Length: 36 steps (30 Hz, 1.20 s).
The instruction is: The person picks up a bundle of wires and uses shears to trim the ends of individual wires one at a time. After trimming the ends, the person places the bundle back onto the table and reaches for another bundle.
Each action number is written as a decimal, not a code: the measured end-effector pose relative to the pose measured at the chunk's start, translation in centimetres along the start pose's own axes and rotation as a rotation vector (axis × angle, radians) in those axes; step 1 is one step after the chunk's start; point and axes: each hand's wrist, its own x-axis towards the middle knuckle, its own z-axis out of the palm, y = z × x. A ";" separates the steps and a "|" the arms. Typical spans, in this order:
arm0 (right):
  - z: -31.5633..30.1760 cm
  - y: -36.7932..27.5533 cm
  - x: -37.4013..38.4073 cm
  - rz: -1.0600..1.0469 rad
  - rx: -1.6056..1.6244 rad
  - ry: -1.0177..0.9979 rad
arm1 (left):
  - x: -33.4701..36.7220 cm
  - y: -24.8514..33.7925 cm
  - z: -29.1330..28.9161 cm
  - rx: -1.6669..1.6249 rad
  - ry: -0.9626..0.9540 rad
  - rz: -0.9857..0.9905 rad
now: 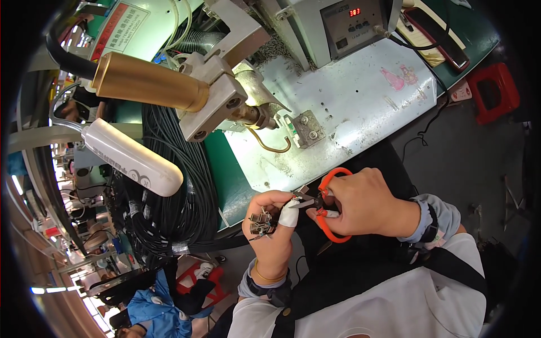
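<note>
My right hand grips a pair of scissors with orange loop handles and short metal blades. The blades point left, toward the fingertips of my left hand. Closed in that left hand are several small metal connectors, bunched against the palm. One small metal piece sticks out at the thumb and forefinger, close to the blade tips. White tape wraps a finger of the left hand. Whether the blades touch the piece, I cannot tell.
Above my hands, a soldering machine with a brass-coloured barrel stands over a metal plate bearing a small fixture. A white lamp and bundled black cables are at left. A red stool is far right; a person in blue sits lower left.
</note>
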 end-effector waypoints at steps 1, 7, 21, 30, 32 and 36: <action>-0.3 -0.2 0.0 0.030 -0.007 -0.050 | 0.0 0.0 0.1 0.015 0.003 0.028; 0.1 0.1 0.0 0.067 0.048 -0.151 | 0.1 -0.1 0.2 0.194 0.043 0.115; 0.4 0.0 -0.2 0.077 0.138 -0.134 | 0.2 -0.3 0.0 -0.004 -0.009 -0.006; 0.6 -0.7 -0.1 0.110 0.005 -0.089 | 0.1 -0.4 0.7 0.115 0.085 0.124; 0.8 -0.5 -0.1 0.120 -0.005 -0.096 | 0.4 -0.4 0.4 0.099 0.068 0.079; 1.4 0.9 -0.3 0.136 0.127 -0.160 | 2.1 -0.8 -0.6 -0.030 -0.024 -0.122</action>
